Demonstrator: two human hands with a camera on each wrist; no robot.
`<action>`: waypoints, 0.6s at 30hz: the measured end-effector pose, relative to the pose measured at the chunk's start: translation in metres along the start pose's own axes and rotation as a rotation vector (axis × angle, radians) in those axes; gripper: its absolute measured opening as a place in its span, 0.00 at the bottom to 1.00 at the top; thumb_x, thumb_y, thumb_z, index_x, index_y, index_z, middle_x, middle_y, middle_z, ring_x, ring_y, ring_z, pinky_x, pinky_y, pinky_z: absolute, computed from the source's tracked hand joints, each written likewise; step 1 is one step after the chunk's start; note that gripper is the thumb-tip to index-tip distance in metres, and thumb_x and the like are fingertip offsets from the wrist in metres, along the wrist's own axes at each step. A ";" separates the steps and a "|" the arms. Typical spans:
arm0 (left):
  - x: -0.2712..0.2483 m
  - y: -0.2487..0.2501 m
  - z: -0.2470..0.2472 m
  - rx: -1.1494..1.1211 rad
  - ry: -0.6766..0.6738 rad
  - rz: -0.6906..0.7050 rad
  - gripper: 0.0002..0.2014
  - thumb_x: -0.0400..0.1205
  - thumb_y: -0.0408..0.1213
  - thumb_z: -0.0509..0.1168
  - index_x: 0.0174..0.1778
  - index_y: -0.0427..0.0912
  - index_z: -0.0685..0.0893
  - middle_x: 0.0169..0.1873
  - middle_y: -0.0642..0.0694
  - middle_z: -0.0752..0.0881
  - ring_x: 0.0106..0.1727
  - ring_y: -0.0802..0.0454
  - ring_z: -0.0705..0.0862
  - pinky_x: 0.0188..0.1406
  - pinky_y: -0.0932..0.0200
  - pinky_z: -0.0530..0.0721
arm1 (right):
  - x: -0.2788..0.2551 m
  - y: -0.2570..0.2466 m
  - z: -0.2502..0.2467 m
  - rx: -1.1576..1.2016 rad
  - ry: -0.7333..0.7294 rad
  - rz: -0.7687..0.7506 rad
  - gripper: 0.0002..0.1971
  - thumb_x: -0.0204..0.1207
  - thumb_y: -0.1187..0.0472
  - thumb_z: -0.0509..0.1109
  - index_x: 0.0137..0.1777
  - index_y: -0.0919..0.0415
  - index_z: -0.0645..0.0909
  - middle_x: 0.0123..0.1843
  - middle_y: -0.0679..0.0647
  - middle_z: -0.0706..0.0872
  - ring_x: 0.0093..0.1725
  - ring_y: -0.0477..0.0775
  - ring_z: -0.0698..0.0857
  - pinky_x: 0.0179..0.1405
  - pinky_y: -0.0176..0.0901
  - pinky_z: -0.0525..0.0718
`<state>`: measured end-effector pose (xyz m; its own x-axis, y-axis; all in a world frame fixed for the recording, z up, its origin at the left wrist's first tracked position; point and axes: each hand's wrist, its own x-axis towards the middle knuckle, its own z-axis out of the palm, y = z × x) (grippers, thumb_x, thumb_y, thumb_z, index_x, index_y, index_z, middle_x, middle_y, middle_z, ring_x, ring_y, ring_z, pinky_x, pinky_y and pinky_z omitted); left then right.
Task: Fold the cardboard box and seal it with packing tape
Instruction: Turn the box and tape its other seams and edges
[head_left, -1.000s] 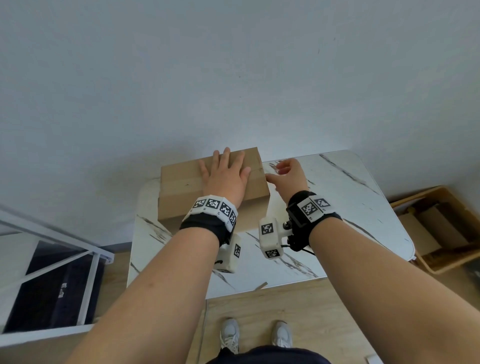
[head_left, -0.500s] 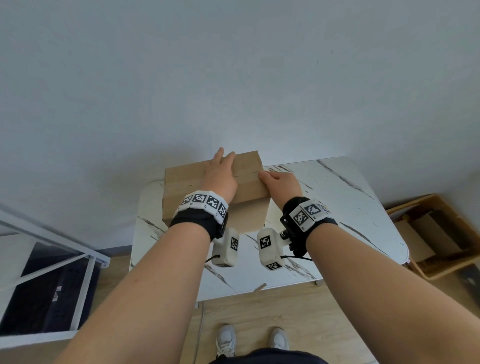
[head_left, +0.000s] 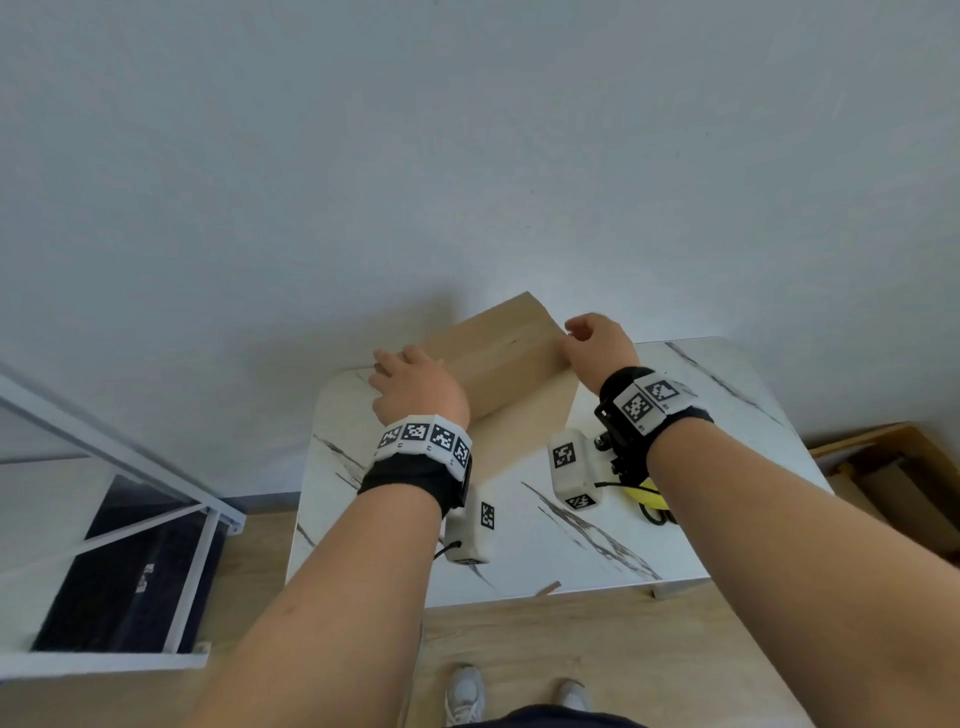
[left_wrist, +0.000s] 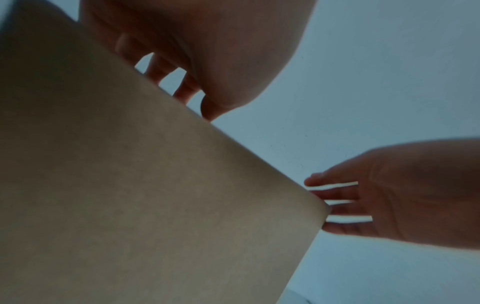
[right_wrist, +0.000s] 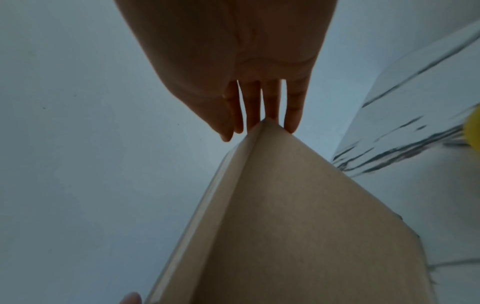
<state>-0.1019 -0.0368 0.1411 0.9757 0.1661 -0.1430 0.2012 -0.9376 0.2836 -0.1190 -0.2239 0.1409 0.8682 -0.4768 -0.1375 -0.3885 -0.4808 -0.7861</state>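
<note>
A closed brown cardboard box (head_left: 498, 358) lies skewed on the white marble table (head_left: 571, 545), its right end toward the wall. My left hand (head_left: 415, 384) lies on the box's near left end, its fingers reaching over the edge (left_wrist: 166, 72). My right hand (head_left: 592, 343) is at the far right corner, where straight fingertips (right_wrist: 270, 115) touch the cardboard (right_wrist: 298, 216). A yellow object (head_left: 649, 499), partly hidden under my right wrist, lies on the table; I cannot tell what it is.
The table stands against a plain grey wall. A wooden crate (head_left: 893, 467) with cardboard sits on the floor at the right. A white metal rack (head_left: 130, 509) stands at the left. A small brown scrap (head_left: 548, 590) lies at the table's front edge.
The box has swung round, right end toward the wall. My left hand slid from the middle of the top to the left end. My right hand moved up to the far right corner.
</note>
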 end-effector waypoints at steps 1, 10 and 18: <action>-0.001 0.001 0.000 0.018 0.001 0.002 0.25 0.88 0.48 0.48 0.77 0.37 0.63 0.77 0.34 0.62 0.74 0.36 0.67 0.60 0.43 0.77 | 0.004 -0.002 -0.001 0.016 0.000 -0.010 0.17 0.80 0.60 0.65 0.68 0.60 0.78 0.61 0.53 0.84 0.60 0.54 0.83 0.55 0.41 0.77; 0.001 0.014 -0.003 0.218 0.055 0.136 0.26 0.82 0.40 0.54 0.77 0.40 0.64 0.79 0.35 0.62 0.80 0.31 0.57 0.78 0.30 0.53 | 0.018 0.011 -0.008 0.017 -0.078 -0.074 0.19 0.74 0.68 0.69 0.65 0.59 0.80 0.63 0.53 0.85 0.62 0.53 0.84 0.62 0.45 0.81; -0.028 0.065 0.020 0.073 0.072 0.572 0.24 0.87 0.39 0.51 0.81 0.45 0.60 0.84 0.41 0.54 0.85 0.41 0.51 0.83 0.38 0.49 | 0.007 0.088 -0.031 -0.143 0.026 0.140 0.14 0.80 0.65 0.61 0.62 0.59 0.83 0.60 0.57 0.87 0.58 0.59 0.84 0.51 0.42 0.78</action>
<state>-0.1179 -0.1088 0.1450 0.9313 -0.3554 0.0799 -0.3642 -0.9024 0.2303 -0.1569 -0.2923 0.0892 0.7950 -0.5642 -0.2227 -0.5465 -0.5070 -0.6665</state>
